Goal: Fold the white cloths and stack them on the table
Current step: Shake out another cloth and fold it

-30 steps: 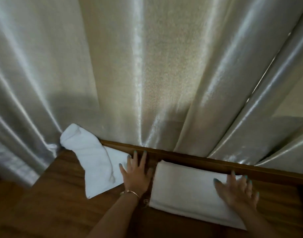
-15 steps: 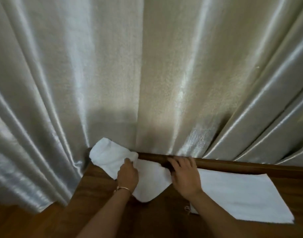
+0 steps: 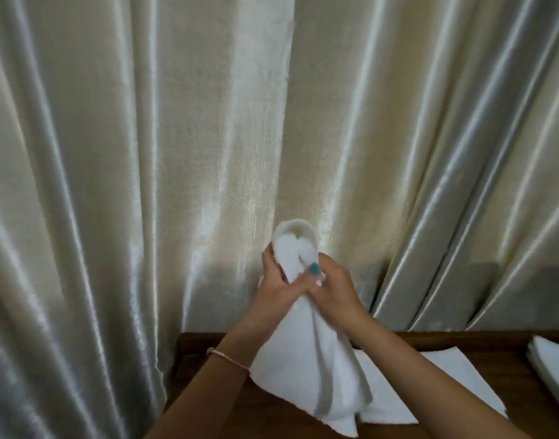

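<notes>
I see a soft white terry cloth bunched and hanging loose above the brown wooden table. A flat folded white cloth lies on the table behind it. A stack of folded white cloths sits at the right edge.

Glossy satin curtain — matt cloth, polished wood table

White cloth is showing plain; curtain is gleaming cream-silver; table is showing dark brown (nail teal).
</notes>
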The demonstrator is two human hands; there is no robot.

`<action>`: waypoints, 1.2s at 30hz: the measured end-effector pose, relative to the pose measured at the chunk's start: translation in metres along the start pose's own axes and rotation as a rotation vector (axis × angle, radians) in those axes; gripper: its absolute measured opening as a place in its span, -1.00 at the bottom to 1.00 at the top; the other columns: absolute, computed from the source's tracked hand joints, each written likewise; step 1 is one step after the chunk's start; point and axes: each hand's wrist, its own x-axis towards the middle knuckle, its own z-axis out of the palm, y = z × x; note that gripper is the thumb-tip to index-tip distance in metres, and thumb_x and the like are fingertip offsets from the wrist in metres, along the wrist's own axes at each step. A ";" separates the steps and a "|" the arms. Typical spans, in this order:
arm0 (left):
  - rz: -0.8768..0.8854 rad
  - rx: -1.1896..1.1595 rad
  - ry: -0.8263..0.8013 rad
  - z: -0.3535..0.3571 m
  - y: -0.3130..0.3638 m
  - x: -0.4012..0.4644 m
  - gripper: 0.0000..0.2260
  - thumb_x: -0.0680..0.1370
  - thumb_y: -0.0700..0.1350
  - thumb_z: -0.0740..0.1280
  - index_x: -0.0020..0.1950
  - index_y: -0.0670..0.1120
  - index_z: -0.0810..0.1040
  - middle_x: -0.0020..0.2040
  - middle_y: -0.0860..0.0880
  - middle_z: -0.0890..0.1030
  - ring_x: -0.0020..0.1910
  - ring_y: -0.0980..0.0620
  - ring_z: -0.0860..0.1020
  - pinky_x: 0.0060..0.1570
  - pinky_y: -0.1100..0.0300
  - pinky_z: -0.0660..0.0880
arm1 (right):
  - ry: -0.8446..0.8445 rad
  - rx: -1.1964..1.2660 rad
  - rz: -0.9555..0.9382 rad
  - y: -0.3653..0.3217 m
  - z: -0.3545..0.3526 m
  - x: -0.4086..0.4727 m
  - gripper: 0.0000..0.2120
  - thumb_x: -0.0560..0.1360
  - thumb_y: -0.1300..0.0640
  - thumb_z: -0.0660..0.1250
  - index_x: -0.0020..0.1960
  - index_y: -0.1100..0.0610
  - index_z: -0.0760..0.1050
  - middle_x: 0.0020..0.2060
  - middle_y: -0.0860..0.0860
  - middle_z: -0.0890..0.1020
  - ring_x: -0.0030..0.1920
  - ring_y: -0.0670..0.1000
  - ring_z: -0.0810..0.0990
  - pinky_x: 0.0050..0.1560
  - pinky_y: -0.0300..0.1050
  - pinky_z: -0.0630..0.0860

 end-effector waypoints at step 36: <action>-0.078 1.139 -0.011 -0.054 -0.056 0.021 -0.69 0.45 -0.46 0.25 -0.43 -0.15 0.46 -0.32 -0.23 0.55 -0.24 -0.13 0.52 -0.27 0.16 0.30 | 0.209 -0.971 0.501 0.046 -0.304 -0.095 -0.85 0.53 0.27 0.26 0.05 0.21 0.55 -0.02 0.24 0.61 0.00 0.28 0.58 -0.14 -0.02 0.49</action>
